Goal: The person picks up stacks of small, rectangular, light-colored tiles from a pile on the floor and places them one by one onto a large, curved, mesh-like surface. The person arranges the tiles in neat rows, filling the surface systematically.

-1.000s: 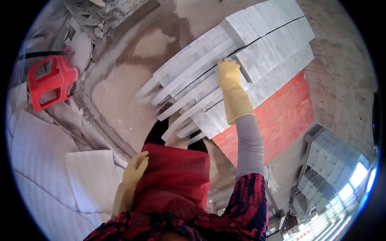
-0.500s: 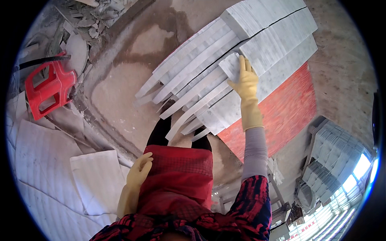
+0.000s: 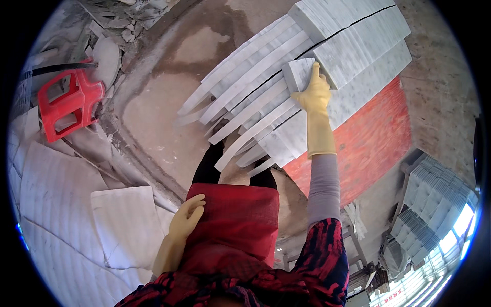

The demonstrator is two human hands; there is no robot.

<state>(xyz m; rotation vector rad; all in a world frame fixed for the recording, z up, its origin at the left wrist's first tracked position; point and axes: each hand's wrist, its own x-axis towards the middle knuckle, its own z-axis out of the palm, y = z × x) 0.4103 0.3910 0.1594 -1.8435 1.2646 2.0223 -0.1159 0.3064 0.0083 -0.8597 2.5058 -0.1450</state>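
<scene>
Yellow rubber gloves cover both hands. My right hand (image 3: 314, 96) reaches out to a small block of grey-white stone tiles (image 3: 298, 74), its thumb at the near edge and forefinger stretched along the right side. The remaining fingers are curled, partly out of sight. This block lies on the wide layer of long, pale stone strips (image 3: 261, 108), against a taller stack of the same stone (image 3: 353, 48). Low at my left side, my left hand (image 3: 188, 215) hangs in front of the red apron (image 3: 235, 215), fingers loosely bent and holding nothing.
Under the stone is a reddish board (image 3: 358, 148). A red plastic stool (image 3: 71, 105) lies on its side at the left, near broken stone pieces (image 3: 125, 25). Pale sheets (image 3: 61, 204) cover the lower left. More stacked grey tiles (image 3: 432, 192) stand at the right.
My right hand has gone from lying flat with fingers extended to curled around the small tile block. The block now sits squarer against the taller stack. My left hand stays by the apron.
</scene>
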